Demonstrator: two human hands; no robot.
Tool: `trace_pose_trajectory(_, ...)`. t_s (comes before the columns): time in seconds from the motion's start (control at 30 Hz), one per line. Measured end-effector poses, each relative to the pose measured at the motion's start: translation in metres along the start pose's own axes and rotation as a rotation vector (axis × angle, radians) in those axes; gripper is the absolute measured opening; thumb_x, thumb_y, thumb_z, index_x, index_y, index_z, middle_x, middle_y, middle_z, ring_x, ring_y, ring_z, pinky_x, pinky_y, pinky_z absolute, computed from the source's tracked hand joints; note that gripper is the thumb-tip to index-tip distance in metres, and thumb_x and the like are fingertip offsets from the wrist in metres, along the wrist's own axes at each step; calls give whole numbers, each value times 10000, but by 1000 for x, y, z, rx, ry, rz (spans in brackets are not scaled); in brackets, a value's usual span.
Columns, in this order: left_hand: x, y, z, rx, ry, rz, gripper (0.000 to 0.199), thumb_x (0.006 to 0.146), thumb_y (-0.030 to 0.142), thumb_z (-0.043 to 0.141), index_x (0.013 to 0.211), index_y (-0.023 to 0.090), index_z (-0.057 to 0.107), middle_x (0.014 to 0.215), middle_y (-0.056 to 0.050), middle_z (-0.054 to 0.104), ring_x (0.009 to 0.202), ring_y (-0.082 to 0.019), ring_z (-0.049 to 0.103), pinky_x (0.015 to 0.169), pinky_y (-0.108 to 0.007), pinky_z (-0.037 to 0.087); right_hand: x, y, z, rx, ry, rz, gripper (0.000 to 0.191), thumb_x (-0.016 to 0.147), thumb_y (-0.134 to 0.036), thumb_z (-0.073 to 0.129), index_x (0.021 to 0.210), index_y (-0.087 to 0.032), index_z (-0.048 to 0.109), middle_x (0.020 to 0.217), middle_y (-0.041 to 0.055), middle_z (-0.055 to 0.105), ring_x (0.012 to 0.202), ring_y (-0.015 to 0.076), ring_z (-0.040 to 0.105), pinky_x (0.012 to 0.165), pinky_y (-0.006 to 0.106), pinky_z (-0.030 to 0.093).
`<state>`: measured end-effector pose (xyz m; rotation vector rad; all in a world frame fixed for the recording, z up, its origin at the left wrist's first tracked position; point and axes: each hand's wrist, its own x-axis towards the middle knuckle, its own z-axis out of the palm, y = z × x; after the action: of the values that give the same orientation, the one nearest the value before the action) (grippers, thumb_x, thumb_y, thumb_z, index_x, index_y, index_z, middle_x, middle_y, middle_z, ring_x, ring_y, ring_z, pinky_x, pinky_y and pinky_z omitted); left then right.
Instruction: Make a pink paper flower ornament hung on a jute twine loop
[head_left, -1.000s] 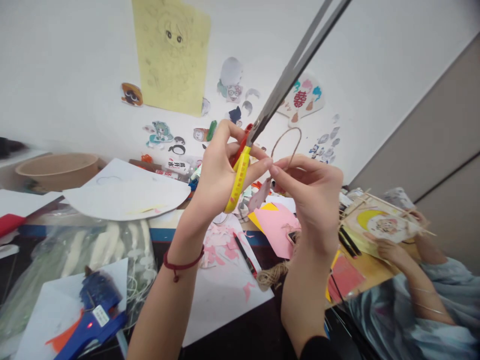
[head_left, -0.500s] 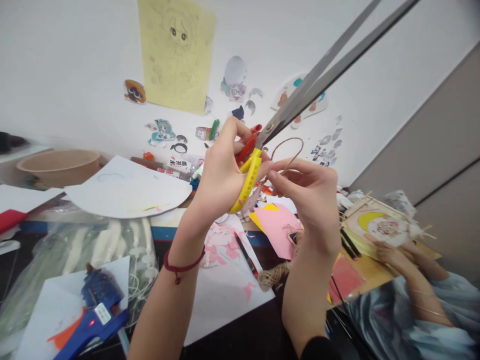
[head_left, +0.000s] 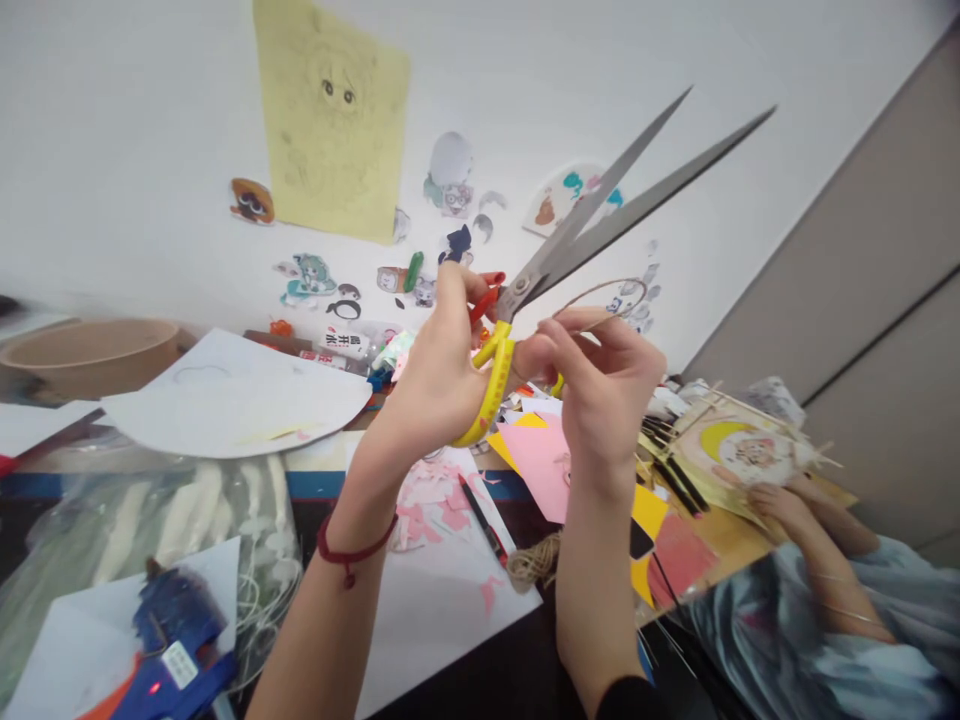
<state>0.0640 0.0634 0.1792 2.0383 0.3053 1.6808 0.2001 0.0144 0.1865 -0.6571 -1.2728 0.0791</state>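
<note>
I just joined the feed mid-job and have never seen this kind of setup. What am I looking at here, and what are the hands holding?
There is no machine: the view comes from a camera worn on a person's head, looking down at their own bare hands. The left hand grips large scissors with yellow and red handles, blades open and pointing up. The right hand pinches a thin brown twine loop beside the blades. Below, the table holds pink paper, white sheets, a twine bundle and a blue glue gun. At the right, another person's hand holds a decorated card.

Bright, even light; warped, blurred edges.
</note>
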Motion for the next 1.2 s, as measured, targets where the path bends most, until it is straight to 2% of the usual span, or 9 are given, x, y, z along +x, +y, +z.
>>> trace_pose_trajectory(0.13, -1, 6, 2, 208, -34, -22, 587, 769, 553, 773, 1092, 243, 392, 1162, -94, 566, 975, -239, 591, 716, -367, 478, 1, 2, 1, 42, 133, -98, 75, 795, -190, 788, 773, -211, 719, 684, -54, 647, 476, 48, 535, 435, 202, 444)
trace_pose_trajectory(0.3, 0, 9, 7, 289, -107, -53, 548, 773, 509, 737, 1074, 225, 377, 1089, -88, 593, 939, -243, 589, 710, -363, 442, 1, 0, -4, 63, 211, -146, 93, 813, -171, 755, 767, -211, 685, 655, -69, 584, 463, 42, 511, 431, 198, 441)
trace_pose_trajectory(0.57, 2, 11, 7, 273, -150, -76, 565, 777, 627, 701, 1015, 228, 378, 1138, -99, 614, 1028, -273, 608, 826, -407, 474, 2, 1, -10, 57, 200, -183, 66, 800, -173, 751, 833, -214, 711, 716, -51, 632, 496, 49, 505, 424, 203, 445)
trace_pose_trajectory(0.87, 4, 12, 7, 257, -105, -44, 567, 762, 678, 711, 900, 231, 390, 915, -19, 637, 767, -165, 577, 684, -305, 449, 3, -1, -12, 17, 165, -203, 72, 824, -152, 725, 825, -219, 701, 696, -54, 610, 491, 52, 530, 427, 206, 456)
trace_pose_trajectory(1.2, 4, 7, 2, 225, -117, -35, 535, 747, 637, 766, 870, 221, 453, 795, 27, 584, 686, -121, 486, 622, -266, 371, 6, 2, -17, 43, 135, -219, 83, 805, -144, 759, 843, -215, 736, 697, -58, 621, 465, 40, 497, 406, 209, 416)
